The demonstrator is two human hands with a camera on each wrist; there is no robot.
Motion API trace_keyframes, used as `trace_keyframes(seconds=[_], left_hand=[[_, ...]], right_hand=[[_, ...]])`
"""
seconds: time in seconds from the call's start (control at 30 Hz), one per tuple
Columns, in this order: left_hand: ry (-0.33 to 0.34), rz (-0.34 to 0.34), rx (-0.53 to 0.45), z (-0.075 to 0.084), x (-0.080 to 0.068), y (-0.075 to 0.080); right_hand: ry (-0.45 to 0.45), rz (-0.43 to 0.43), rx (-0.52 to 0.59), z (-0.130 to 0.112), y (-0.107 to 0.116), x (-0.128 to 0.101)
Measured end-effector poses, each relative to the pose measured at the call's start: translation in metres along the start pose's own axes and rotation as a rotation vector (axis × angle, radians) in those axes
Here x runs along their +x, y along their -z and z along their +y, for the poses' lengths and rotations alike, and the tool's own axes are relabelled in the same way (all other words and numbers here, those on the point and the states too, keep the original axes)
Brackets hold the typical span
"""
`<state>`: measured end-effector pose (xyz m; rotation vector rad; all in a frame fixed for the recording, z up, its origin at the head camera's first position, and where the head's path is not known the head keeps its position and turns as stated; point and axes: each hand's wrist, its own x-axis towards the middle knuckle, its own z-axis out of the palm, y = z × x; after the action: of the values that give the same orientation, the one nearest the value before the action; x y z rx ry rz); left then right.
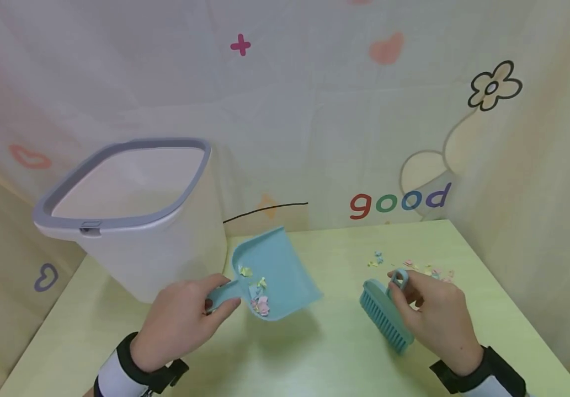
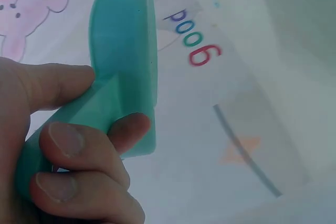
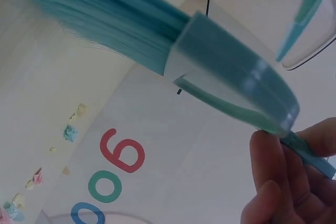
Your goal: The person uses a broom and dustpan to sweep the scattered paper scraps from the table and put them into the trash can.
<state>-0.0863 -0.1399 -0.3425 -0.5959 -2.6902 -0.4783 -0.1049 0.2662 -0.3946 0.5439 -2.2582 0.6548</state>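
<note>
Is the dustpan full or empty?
Neither: the dustpan holds a few paper scraps near its handle end, and most of its blue floor is bare. The left hand grips its handle.

The teal plastic dustpan [image 1: 275,273] is lifted off the bench, gripped by its short handle, its wide mouth pointing up and away so the tray tilts. Small scraps of coloured paper [image 1: 260,300], pink, yellow and pale blue, lie gathered in its lower end near the handle. The matching teal hand brush [image 1: 384,314] is held well apart to its right, above the bench, its bristles facing left and its ring end uppermost.
</note>
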Motion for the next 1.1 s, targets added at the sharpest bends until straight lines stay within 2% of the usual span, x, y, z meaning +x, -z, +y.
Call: trace_keyframes(seconds=[0.23, 0.37, 0.53, 0.7, 0.87, 1.0, 1.1], left_hand=[[-0.116, 0.205, 0.060, 0.012, 0.016, 0.063], [-0.150, 0.285, 0.080, 0.011, 0.026, 0.098], [-0.094, 0.358, 0.104, -0.004, 0.039, 0.134], [0.014, 0.395, 0.085, -0.027, 0.046, 0.156], [0.116, 0.405, 0.075, -0.050, 0.048, 0.168], [0.198, 0.408, 0.131, -0.062, 0.049, 0.173], [0.225, 0.410, 0.182, -0.069, 0.048, 0.173]], right_hand=[[-0.001, 0.008, -0.007, 0.001, 0.002, -0.003], [-0.014, 0.011, -0.012, 0.005, 0.004, -0.006], [-0.031, 0.001, -0.014, 0.006, 0.006, -0.007], [-0.034, -0.007, -0.011, 0.006, 0.007, -0.006], [-0.044, -0.019, -0.017, 0.006, 0.008, -0.006], [-0.052, -0.020, -0.028, 0.007, 0.009, -0.007], [-0.064, -0.030, -0.027, 0.007, 0.010, -0.007]])
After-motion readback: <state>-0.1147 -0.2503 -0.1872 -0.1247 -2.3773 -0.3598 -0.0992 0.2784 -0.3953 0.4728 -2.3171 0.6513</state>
